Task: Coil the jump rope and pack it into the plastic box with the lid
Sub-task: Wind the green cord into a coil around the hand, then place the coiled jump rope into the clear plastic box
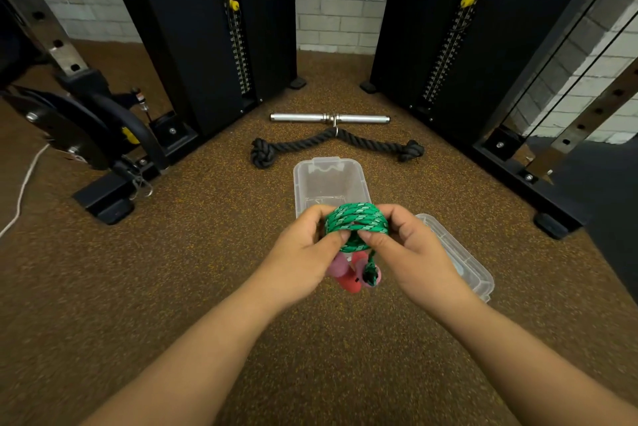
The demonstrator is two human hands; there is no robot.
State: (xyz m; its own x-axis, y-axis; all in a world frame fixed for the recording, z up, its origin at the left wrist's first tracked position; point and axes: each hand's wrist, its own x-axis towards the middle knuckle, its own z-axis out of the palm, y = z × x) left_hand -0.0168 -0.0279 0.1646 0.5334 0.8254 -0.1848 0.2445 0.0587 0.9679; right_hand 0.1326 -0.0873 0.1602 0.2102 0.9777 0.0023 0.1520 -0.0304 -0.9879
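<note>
Two hands, left hand [303, 249] and right hand [411, 249], gripping one coiled jump rope [357, 222], one open box [328, 180]

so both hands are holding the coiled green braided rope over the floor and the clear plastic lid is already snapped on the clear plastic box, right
Not quite. In the head view the clear plastic box sits open on the floor, and the clear plastic lid lies beside it, under the right hand. The rest holds: left hand and right hand grip the coiled green braided rope.
</note>
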